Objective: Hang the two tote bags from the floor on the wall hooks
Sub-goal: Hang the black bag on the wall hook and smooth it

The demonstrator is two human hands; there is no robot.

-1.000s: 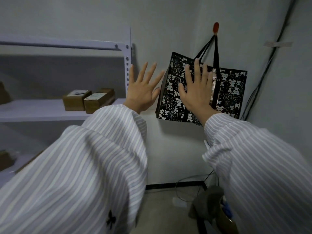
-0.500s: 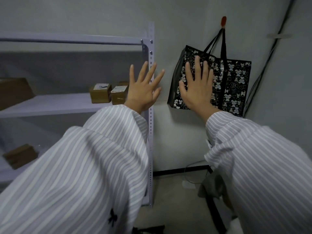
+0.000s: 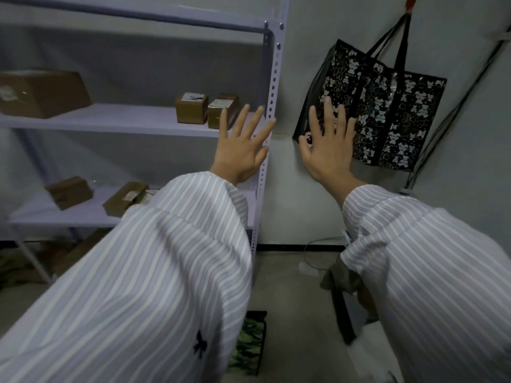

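- Grey plaster wall (image 3: 304,51) fills the bg; pale lilac metal shelf unit (image 3: 272,78) stands against it on the left, concrete floor (image 3: 290,313) below.
- Black tote bag w/ white bear print (image 3: 401,111) hangs on the wall right of the shelf unit, its black strap handles (image 3: 402,42) looped over a red-orange wall hook (image 3: 411,0) at the top edge of view.
- Green camouflage-pattern fabric item (image 3: 247,344), prob. a second bag, lies on the floor at btm centre, partly hidden by a striped shirt sleeve (image 3: 166,272).
- Left hand (image 3: 240,145) is raised, palm fwd, fingers straight & spread, holding nothing; it sits in front of the shelf unit's perforated upright.
- Right hand (image 3: 327,145) is likewise spread & empty, overlapping the hung bag's lower-left corner; can't tell if it touches the bag.
- Hands are apart, side by side at the same height.
- Two small brown cardboard boxes (image 3: 192,107) sit on the middle shelf, a larger brown box (image 3: 41,92) far left, more boxes on the shelf below.
- Dark cables (image 3: 464,95) run down the wall right of the bag.
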